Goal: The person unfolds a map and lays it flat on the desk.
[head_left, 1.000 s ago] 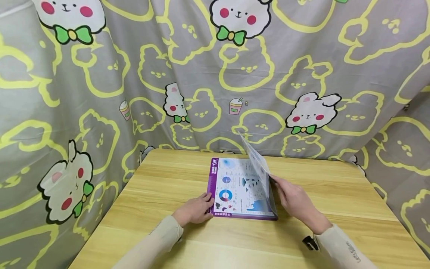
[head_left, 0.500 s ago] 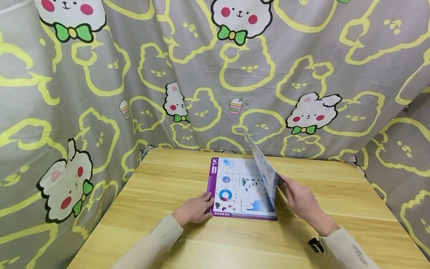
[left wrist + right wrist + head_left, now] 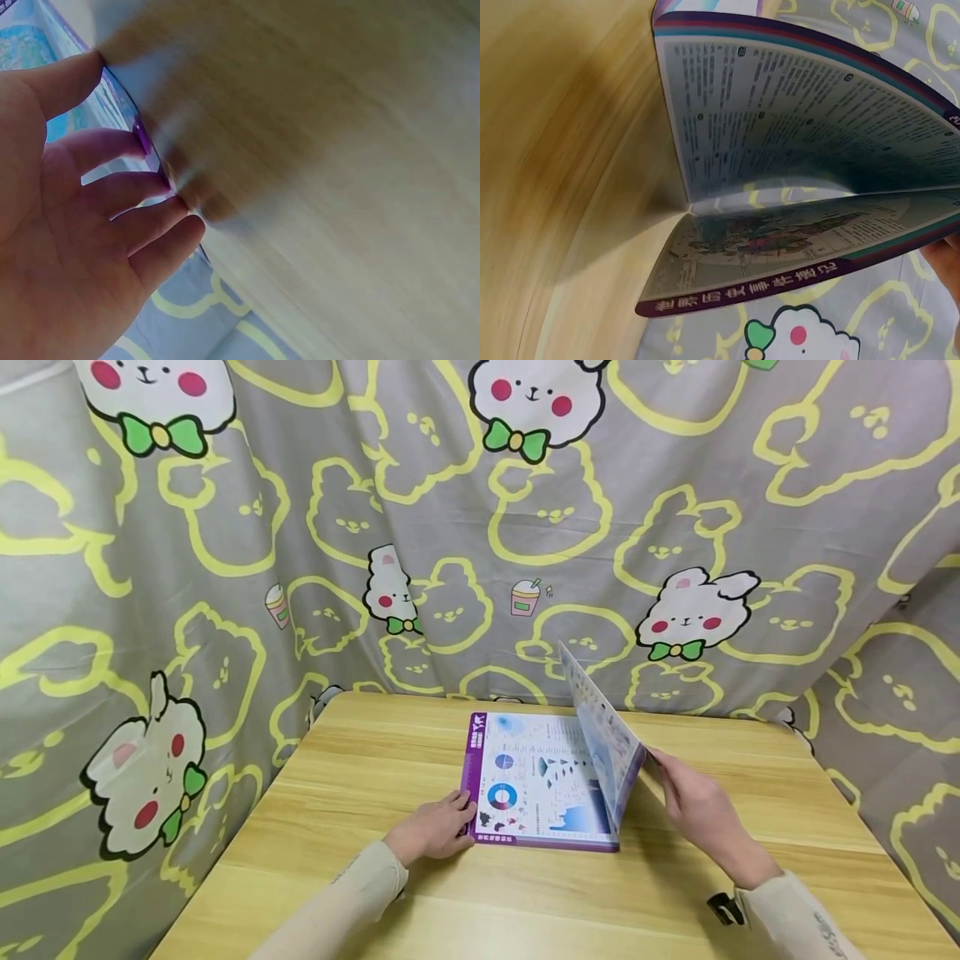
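A folding chart (image 3: 525, 781) with purple borders, printed diagrams and text lies on the wooden table in the head view. Its right panel (image 3: 604, 735) stands up at a slant from the table. At that panel's outer edge, my right hand (image 3: 705, 806) pinches the board; only part of this hand (image 3: 945, 270) shows in the right wrist view. There, two printed panels (image 3: 780, 120) spread apart in a V. My left hand (image 3: 437, 828) rests on the chart's lower left edge. In the left wrist view, the fingers of this left hand (image 3: 82, 202) lie nearly straight along the edge.
The light wooden table (image 3: 360, 743) extends to both sides and in front of the chart. A grey curtain (image 3: 450, 510) with yellow outlines and white rabbit figures hangs behind it and at the sides. A black clip (image 3: 725, 908) hangs by the right sleeve.
My right hand has moved to the right, swinging the raised panel outward, so that more of its printed inner face shows. The left hand has stayed in place on the chart's edge.
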{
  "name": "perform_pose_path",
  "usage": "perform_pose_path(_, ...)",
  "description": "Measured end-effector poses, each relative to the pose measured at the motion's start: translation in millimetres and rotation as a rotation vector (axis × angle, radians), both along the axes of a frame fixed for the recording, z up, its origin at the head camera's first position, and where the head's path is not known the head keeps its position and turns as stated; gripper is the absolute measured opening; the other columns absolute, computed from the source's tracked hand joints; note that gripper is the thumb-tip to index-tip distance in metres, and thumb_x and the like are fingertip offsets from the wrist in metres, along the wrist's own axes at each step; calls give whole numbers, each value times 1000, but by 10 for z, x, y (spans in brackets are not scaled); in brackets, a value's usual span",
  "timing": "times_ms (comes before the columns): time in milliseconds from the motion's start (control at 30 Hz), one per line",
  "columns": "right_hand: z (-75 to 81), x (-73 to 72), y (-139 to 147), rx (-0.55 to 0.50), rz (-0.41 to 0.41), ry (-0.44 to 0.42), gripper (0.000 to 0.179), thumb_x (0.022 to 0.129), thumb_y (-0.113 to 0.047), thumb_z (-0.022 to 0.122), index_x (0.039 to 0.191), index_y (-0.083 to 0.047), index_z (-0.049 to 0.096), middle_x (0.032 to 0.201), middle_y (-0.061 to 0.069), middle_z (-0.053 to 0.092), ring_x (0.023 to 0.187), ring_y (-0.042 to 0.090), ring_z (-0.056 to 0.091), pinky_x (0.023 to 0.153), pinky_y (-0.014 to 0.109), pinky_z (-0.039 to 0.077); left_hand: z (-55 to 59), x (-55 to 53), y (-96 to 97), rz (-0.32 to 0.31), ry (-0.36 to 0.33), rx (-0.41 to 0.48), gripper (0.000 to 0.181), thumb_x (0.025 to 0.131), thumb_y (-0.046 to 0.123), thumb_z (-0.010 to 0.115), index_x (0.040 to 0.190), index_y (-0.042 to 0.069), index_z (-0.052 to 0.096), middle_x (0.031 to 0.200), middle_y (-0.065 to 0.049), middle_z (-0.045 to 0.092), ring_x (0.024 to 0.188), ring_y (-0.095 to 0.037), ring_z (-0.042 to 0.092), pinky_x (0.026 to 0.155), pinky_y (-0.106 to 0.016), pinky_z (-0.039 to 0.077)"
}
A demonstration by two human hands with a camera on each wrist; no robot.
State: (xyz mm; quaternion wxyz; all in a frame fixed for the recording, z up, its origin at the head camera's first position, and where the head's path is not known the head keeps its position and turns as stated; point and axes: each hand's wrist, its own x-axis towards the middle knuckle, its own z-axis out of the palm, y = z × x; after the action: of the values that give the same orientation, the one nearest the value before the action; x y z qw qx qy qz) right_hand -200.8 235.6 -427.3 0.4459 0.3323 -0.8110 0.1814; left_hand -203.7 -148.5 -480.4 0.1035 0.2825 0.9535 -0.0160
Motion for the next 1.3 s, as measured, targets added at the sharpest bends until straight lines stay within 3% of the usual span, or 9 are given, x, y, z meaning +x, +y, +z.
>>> perform_pose_path(400,-34,-21,159,-35,-26,77,41,102,-24,37,105,6,65,85,19,68,61,33,64,44,43,48,-31,4,-34,-7,15,4,62,94,42,54,140,1,45,146,-19,37,135,-32,33,108,-39,32)
perform_pose_path(867,-45,5,297,-36,-60,85,42,103,-26,38,103,7,65,85,19,68,60,32,64,45,45,48,12,32,-136,4,-6,55,61,93,38,56,138,-2,45,146,-21,35,135,-33,32,109,-41,30)
perform_pose_path(1300,-89,-5,381,-47,-87,82,43,102,-27,38,104,7,64,85,20,67,59,34,63,44,47,47,-18,23,-268,22,-15,96,61,93,37,57,138,-3,44,146,-22,35,135,-35,31,108,-44,31)
